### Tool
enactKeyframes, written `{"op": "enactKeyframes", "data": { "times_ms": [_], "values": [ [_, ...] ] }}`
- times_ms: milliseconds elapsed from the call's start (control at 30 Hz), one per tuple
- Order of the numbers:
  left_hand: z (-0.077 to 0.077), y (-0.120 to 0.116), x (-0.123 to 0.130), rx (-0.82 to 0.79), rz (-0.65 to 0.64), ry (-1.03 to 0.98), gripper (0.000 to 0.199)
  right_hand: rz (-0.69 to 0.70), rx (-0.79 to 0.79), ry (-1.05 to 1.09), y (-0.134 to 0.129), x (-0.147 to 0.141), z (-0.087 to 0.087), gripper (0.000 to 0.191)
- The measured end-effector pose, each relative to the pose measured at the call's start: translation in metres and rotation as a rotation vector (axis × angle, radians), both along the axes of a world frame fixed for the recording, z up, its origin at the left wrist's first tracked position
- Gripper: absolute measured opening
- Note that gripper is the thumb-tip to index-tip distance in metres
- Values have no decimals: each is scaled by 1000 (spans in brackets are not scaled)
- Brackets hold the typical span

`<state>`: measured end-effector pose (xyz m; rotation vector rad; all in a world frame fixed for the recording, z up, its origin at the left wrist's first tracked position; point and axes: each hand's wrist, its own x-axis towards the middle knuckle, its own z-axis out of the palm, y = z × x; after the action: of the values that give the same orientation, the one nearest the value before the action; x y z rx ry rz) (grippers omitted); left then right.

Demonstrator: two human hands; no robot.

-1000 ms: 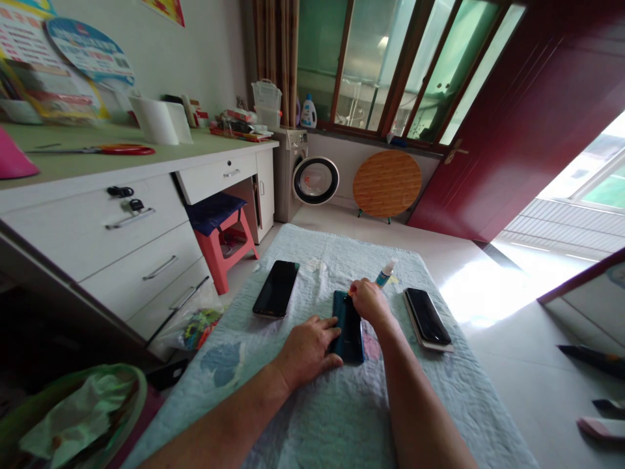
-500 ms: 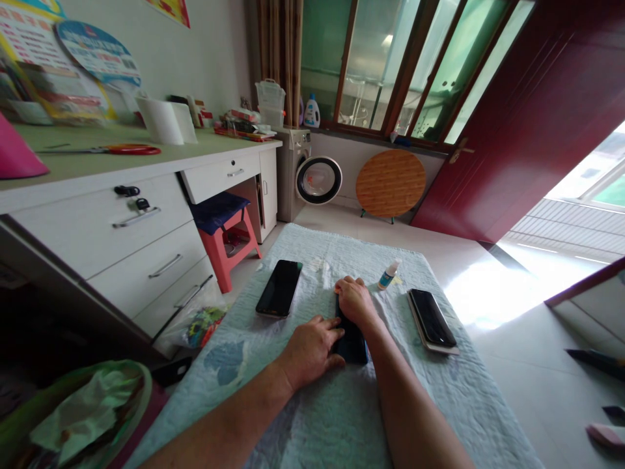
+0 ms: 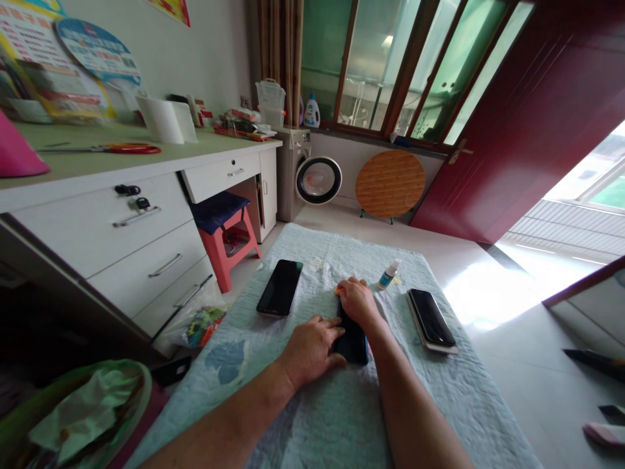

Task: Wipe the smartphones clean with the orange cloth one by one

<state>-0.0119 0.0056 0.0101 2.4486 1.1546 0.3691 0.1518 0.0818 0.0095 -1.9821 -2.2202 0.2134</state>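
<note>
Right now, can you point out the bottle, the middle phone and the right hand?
Bottle (image 3: 386, 279): head view, on its body.
Middle phone (image 3: 353, 342): head view, on its near half.
Right hand (image 3: 357, 299): head view, on its back.

Head view: worn on the head, above pale blue quilted cloth (image 3: 336, 417), facing forward and down. Wide take. Bare left hand (image 3: 310, 348) and bare right hand (image 3: 357, 301) fairly near, below centre; bare forearms (image 3: 234, 417) run in from bottom edge. White wooden desk (image 3: 53, 234) flanks left; dark red panelled door (image 3: 512, 137) slants at right. Brown-framed sliding window (image 3: 378, 71) far ahead, cut by top edge.
</note>
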Motion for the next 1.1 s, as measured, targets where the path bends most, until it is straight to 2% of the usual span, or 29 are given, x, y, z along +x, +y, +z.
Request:
{"op": "enactKeyframes", "data": {
  "times_ms": [333, 667, 867, 1000, 1100],
  "values": [
    [3, -2, 1, 14, 7, 0, 48, -200, -66, -63, 4, 29, 4, 26],
    [2, -4, 3, 24, 10, 6, 49, -316, -109, -46, 0, 25, 5, 29],
    [2, -4, 4, 30, 7, 22, 47, -311, -110, -39, -13, 21, 15, 26],
    [2, -4, 4, 35, 6, 18, 46, -265, -96, -23, -34, 17, 21, 26],
    [2, -4, 3, 29, -4, 11, 48, -220, -88, -6, -53, 15, 20, 24]
  ]
}}
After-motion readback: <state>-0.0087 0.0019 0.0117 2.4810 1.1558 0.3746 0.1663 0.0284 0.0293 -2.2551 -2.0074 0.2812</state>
